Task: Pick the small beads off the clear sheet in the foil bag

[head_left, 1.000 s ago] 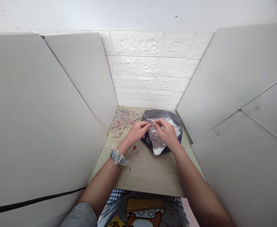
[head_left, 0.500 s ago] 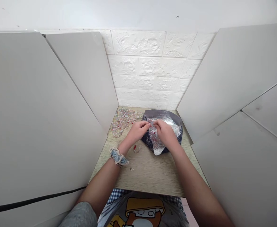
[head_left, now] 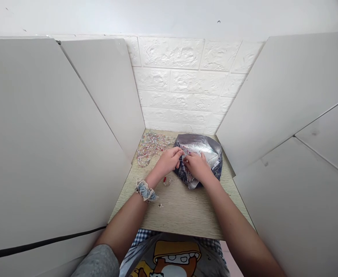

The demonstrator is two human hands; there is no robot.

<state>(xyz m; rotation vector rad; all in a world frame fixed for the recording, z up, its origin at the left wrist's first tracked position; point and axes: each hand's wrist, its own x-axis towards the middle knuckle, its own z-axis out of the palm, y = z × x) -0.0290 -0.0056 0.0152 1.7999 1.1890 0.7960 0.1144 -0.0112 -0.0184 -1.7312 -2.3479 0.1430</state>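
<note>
A dark blue patterned bag with a silver lining (head_left: pixel 199 141) lies open at the back right of the table, with many small clear, pink and red beads (head_left: pixel 189 180) in it. At the bag's left edge, my left hand (head_left: pixel 169 159) is closed in a pinch; what its fingertips hold is too small to name. Over the beads, my right hand (head_left: pixel 198 166) has its fingers bent down and drawn together, hiding whatever is between them. Several strands of colourful beads (head_left: pixel 151 146) lie in a heap to the left of my left hand.
A small loop of clear and red beads (head_left: pixel 166 181) lies on the wooden table (head_left: pixel 183 215), in front of the bag. Nearer me is a tiny pale piece (head_left: pixel 160 205). White panels (head_left: pixel 99 88) flank the table; a white brick-pattern wall (head_left: pixel 183 82) stands behind.
My right hand has turned and lowered from beside my left fingertips onto the beads in the bag. My left hand stays pinched in nearly the same place.
</note>
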